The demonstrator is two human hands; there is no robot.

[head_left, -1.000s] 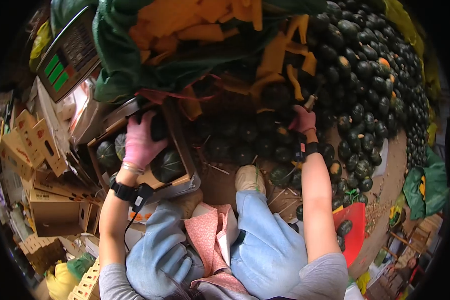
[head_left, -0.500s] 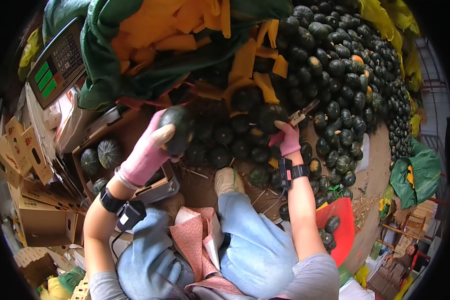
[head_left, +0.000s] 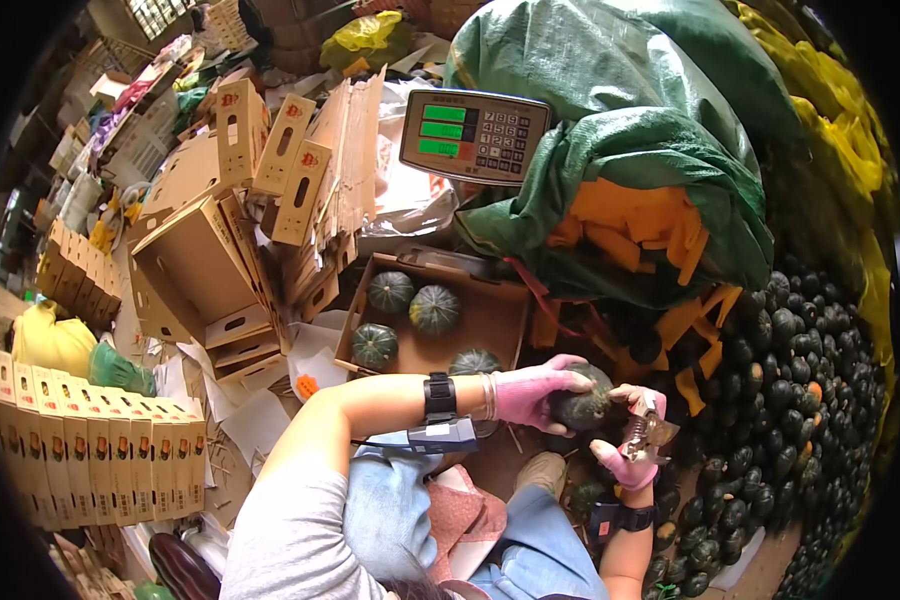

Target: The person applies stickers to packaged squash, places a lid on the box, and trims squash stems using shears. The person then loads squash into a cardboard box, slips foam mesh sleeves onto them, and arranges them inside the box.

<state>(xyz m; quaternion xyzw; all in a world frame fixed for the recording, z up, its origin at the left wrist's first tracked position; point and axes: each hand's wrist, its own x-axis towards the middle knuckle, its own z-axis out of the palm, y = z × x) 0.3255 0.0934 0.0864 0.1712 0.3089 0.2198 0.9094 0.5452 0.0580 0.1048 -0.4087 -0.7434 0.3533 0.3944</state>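
Note:
My left hand (head_left: 536, 392), in a pink glove, is wrapped round a dark green kabocha squash (head_left: 580, 398) held in front of my knees. On the squash's right side is my right hand (head_left: 628, 455), also pink-gloved, shut on a metal hand tool that looks like pruning shears (head_left: 649, 437). Its fingers are close to the squash; whether they touch it I cannot tell. An open cardboard box (head_left: 510, 320) just beyond my left wrist holds several green squashes, one of them a striped squash (head_left: 435, 309).
A digital scale display (head_left: 475, 137) stands beyond the box. Beside it a green sack (head_left: 620, 150) holds orange strips (head_left: 635, 220). A large heap of dark squashes (head_left: 770, 420) fills the right. Flattened cartons (head_left: 335, 170) and rows of folded boxes (head_left: 100, 440) lie left.
My view has turned left, bringing the box and cartons into fuller sight. My hands, earlier apart, have come together at the squash in my left hand. My right hand keeps the metal tool.

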